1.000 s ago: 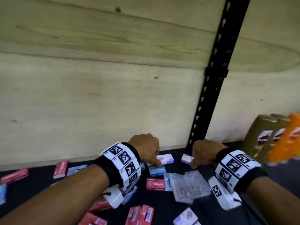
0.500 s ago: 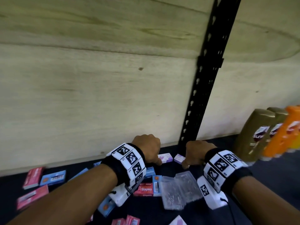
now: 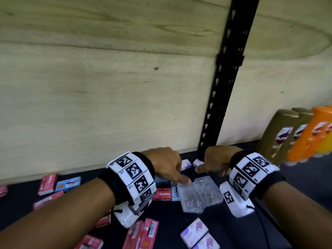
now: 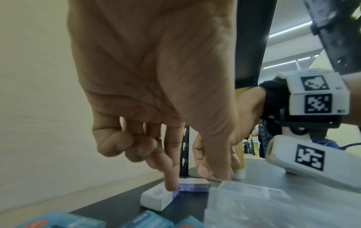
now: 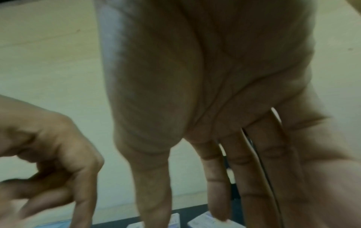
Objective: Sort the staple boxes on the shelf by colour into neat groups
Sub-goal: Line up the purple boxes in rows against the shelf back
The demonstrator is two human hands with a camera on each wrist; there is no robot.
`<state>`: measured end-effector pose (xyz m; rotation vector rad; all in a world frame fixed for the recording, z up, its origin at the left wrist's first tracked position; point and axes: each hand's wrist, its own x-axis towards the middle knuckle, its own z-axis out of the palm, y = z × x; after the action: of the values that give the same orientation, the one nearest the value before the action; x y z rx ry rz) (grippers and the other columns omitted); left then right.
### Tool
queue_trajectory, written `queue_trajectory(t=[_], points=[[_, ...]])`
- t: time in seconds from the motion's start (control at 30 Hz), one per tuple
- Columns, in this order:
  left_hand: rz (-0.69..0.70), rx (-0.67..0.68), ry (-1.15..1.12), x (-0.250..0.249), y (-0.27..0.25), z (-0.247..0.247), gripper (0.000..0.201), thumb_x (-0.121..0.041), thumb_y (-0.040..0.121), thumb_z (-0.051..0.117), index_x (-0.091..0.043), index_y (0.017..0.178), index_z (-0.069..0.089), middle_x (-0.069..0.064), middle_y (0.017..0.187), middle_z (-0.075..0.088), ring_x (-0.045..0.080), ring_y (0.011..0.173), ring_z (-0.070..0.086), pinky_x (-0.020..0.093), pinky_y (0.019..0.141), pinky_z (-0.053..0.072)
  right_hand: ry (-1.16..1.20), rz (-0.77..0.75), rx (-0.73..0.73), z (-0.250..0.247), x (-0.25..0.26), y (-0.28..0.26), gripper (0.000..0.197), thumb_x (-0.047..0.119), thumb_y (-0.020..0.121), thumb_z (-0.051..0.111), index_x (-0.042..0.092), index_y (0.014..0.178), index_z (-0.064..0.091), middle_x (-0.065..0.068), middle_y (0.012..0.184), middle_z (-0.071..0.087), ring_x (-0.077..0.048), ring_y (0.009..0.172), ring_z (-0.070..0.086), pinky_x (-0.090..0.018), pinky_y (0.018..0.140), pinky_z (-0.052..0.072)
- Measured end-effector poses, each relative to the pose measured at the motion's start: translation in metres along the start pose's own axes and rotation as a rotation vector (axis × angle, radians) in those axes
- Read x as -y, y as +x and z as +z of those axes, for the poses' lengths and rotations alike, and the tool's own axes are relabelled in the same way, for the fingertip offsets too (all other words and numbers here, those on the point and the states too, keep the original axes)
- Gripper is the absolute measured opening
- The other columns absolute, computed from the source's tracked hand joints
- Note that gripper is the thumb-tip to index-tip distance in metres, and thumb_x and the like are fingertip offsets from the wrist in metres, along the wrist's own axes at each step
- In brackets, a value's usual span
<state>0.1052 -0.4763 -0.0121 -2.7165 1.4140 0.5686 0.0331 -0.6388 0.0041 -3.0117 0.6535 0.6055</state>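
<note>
Two staple boxes (image 3: 191, 163) side by side at the shelf's (image 3: 296, 178) back; clear case (image 3: 199, 194) before them; bottles (image 3: 280, 135) far right; more boxes (image 3: 59, 185) scattered left

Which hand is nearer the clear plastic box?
Left. The left hand has a fingertip at the clear plastic box far edge; the right hand is behind it, near a purple box.

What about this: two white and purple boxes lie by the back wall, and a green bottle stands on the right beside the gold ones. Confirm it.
Not quite. The bottle beside the gold bottles is orange, not green; the head view shows it. The two white and purple boxes do lie by the back wall.
</note>
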Motion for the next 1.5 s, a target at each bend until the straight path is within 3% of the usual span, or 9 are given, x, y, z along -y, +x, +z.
queue_trajectory(t=[0.23,0.4,0.57,0.7,0.83,0.97,1.17,1.27,1.5], points=[[0.089,0.076,0.021,-0.023,-0.018,0.015,0.075,-0.080,0.061,0.068,-0.009,0.088,0.065,0.001,0.074,0.057,0.017,0.063,0.052,0.031,0.057,0.044,0.026,-0.039,0.124,0.016,0.002,-0.024,0.049,0.060,0.086,0.059,0.013,0.075,0.060,0.000,0.063,0.059,-0.014,0.056,0.055,-0.029,0.063,0.050],[0.082,0.016,0.013,-0.028,-0.025,0.019,0.064,-0.072,0.062,0.075,-0.013,0.086,0.067,0.002,0.081,0.066,0.019,0.072,0.062,0.033,0.061,0.051,0.109,-0.074,0.102,0.022,0.000,-0.036,0.053,0.057,0.088,0.058,0.007,0.107,0.068,-0.006,0.090,0.071,-0.021,0.081,0.068,-0.032,0.074,0.056],[0.046,-0.013,-0.041,-0.026,-0.038,0.013,0.061,-0.062,0.063,0.081,-0.020,0.104,0.064,-0.004,0.098,0.066,0.016,0.088,0.062,0.036,0.079,0.055,0.073,-0.066,0.057,0.022,0.003,-0.044,0.053,0.060,0.091,0.052,0.009,0.099,0.066,-0.001,0.076,0.064,-0.012,0.060,0.057,-0.033,0.081,0.056],[0.042,-0.047,-0.169,-0.008,-0.052,0.004,0.065,-0.055,0.063,0.085,-0.029,0.118,0.060,-0.012,0.108,0.064,0.011,0.097,0.060,0.027,0.085,0.051,0.239,-0.096,0.050,0.013,0.005,-0.051,0.048,0.046,0.099,0.043,0.004,0.113,0.063,-0.011,0.100,0.066,-0.017,0.067,0.061,-0.029,0.070,0.054],[0.054,-0.050,-0.353,0.021,-0.072,-0.005,0.068,-0.033,0.068,0.088,-0.035,0.128,0.057,-0.017,0.114,0.065,0.006,0.101,0.062,0.010,0.076,0.045,0.627,-0.097,0.099,0.005,0.015,-0.050,0.035,0.035,0.099,0.038,0.008,0.106,0.058,-0.020,0.089,0.063,-0.032,0.077,0.066,-0.046,0.079,0.060],[-0.018,-0.069,-0.428,0.053,-0.101,-0.007,0.072,-0.031,0.067,0.090,-0.041,0.129,0.055,-0.019,0.122,0.057,-0.002,0.098,0.057,0.012,0.085,0.042,0.631,-0.142,0.117,-0.002,0.043,-0.047,0.043,0.037,0.096,0.036,0.004,0.106,0.062,-0.022,0.076,0.063,-0.028,0.064,0.063,-0.036,0.064,0.058],[-0.147,-0.103,-0.511,0.091,-0.153,-0.002,0.068,-0.040,0.063,0.090,-0.050,0.122,0.057,-0.023,0.122,0.055,0.006,0.110,0.057,0.024,0.097,0.044,0.608,-0.306,0.110,-0.007,0.097,-0.040,0.039,0.039,0.096,0.037,0.009,0.105,0.060,-0.024,0.081,0.066,-0.024,0.050,0.056,-0.027,0.055,0.049],[-0.195,-0.127,-0.530,0.107,-0.180,0.002,0.052,-0.041,0.065,0.089,-0.047,0.112,0.066,-0.021,0.121,0.060,0.009,0.108,0.063,0.015,0.084,0.044,0.659,-0.358,0.170,-0.012,0.128,-0.045,0.034,0.046,0.095,0.045,0.016,0.096,0.060,-0.014,0.068,0.059,-0.021,0.044,0.052,-0.022,0.049,0.045],[-0.327,-0.141,-0.522,0.138,-0.231,0.013,0.048,-0.037,0.066,0.089,-0.037,0.110,0.069,-0.024,0.092,0.068,-0.001,0.092,0.061,0.017,0.089,0.044,0.532,-0.547,0.204,-0.016,0.186,-0.056,0.017,0.025,0.090,0.052,0.010,0.097,0.055,-0.018,0.080,0.063,-0.025,0.055,0.058,-0.027,0.052,0.047]])
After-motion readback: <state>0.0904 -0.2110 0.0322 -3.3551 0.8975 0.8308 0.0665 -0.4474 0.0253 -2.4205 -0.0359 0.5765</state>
